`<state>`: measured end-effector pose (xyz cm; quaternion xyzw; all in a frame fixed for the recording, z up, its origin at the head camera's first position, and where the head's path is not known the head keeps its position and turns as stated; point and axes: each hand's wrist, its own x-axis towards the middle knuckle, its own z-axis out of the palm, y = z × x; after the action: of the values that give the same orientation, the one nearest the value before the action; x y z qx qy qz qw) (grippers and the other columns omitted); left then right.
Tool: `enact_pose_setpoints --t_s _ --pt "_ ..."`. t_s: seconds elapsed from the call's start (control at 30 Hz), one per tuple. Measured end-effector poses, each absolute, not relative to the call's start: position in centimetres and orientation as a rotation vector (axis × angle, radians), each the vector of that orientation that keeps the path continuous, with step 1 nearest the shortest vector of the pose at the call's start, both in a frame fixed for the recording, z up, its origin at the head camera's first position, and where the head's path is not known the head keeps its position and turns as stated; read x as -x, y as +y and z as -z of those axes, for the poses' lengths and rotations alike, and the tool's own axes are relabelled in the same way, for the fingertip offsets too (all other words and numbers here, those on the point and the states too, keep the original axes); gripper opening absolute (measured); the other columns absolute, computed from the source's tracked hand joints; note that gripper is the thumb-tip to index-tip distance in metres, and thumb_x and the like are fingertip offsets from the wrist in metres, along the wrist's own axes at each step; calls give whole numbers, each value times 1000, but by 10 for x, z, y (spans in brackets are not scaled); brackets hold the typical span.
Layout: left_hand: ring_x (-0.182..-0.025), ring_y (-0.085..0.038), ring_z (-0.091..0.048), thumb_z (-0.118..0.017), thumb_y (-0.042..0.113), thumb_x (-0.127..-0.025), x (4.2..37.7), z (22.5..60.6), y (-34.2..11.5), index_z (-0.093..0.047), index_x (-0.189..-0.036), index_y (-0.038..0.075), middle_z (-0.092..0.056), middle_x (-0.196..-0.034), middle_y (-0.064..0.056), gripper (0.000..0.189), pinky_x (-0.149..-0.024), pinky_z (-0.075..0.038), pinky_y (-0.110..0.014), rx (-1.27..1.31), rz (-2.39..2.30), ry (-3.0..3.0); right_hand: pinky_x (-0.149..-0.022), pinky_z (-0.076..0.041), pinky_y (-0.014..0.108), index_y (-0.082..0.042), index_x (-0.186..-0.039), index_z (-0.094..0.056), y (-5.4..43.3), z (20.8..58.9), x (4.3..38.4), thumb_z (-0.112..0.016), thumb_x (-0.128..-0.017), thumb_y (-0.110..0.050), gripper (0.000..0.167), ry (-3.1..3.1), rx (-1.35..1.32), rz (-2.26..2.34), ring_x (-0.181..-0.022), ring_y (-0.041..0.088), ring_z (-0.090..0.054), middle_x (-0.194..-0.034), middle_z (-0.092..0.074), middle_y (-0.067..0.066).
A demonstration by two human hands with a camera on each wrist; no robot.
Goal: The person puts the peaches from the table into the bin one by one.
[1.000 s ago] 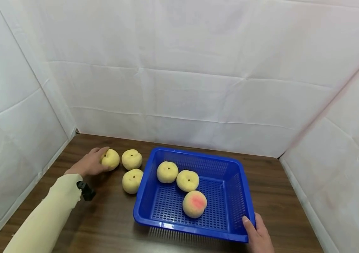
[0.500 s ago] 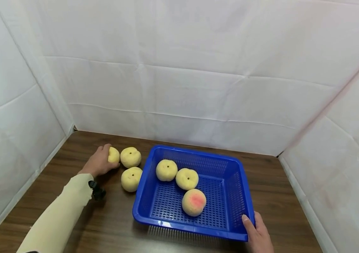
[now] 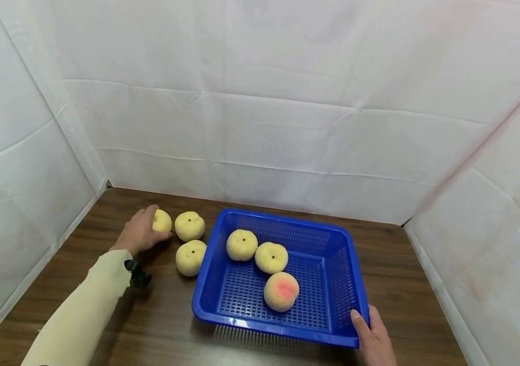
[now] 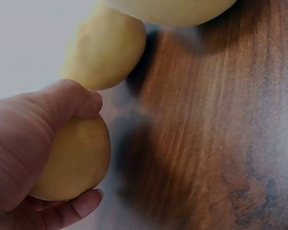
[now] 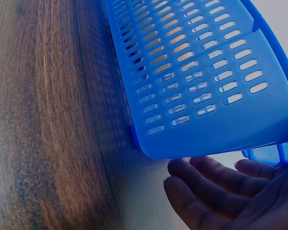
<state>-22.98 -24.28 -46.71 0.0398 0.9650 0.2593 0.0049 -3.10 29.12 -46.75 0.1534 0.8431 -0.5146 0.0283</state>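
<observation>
Now, left hand (image 3: 138, 234): pinching yellow peach (image 3: 163, 221)
Peach spot: left side of wooden table (image 3: 159, 320), just beside another peach (image 3: 189, 226)
Peach handling: probably light, bruisable; hold round sides
Right hand (image 3: 374, 339): gripping near-right corner, blue plastic basket (image 3: 287, 332)

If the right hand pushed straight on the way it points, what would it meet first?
Most likely the blue basket: the thumb of the right hand lies over its rim near a corner, and the fingers point toward its outside, though fingertip contact is unclear.
</observation>
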Motion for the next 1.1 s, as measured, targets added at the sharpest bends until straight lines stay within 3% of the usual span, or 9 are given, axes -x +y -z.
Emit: enact_pose_setpoints --t_s 0.47,0.87,1.1 --pt "-101 -43 -62 -79 38 -88 225 443 -243 -38 -151 -5 -56 -125 -31 87 -84 -54 -58 -155 -828 3057 -80 -52 24 3 -150 -39 290 464 31 -45 -111 -32 52 2617 -500 1520 -106 20 -65 -137 -61 33" --pt "-106 -43 -61 -78 37 -89 222 414 -235 -40 -152 0 -57 -129 -29 82 -86 -53 -58 -232 -808 3068 -79 -52 24 3 -149 -39 292 464 32 -44 -111 -31 51 2603 -465 1545 -99 10 -64 -136 -61 33" --pt "-103 -40 -61 -78 35 -89 221 405 -230 -44 -148 0 -60 -126 -26 77 -85 -53 -56 -282 -798 3072 -80 -52 25 5 -151 -37 290 462 32 -44 -111 -30 54 2600 -474 1532 -110 25 -67 -138 -59 35"
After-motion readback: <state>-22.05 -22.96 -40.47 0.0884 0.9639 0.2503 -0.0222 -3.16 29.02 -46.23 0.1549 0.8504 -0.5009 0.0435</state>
